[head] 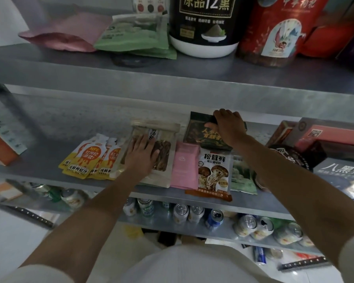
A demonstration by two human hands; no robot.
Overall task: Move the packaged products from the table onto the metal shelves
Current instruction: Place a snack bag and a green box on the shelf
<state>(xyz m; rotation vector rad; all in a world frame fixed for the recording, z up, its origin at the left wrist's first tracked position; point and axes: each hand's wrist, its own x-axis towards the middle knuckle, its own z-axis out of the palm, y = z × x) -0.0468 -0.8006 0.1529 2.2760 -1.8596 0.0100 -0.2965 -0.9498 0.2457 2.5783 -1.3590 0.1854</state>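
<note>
Shelving: We face grey metal shelves (49,127), and both our bare forearms reach in over the near edge of the middle one.
Left grip (140,154): Palm down, with the fingers straight and close together. It lies flat on the beige window pouch (164,158) and clasps nothing.
Beige window pouch: It lies flat at mid-shelf, its left edge against the yellow juice pouches (86,158).
Right grip (228,127): The wrist is bent and the fingers are curled over the far edge of the dark packet (198,132). The thumb is on its face, holding it.
Dark packet: It sits far back on the middle shelf. We cannot tell whether it rests flat.
Near row: A pink pouch (185,166), a mushroom packet (214,174) and a green packet (242,177) lie side by side.
Upper shelf: A black tub (204,23) stands beside a red bag (274,31).
Lower shelf: Drink cans (180,213).
</note>
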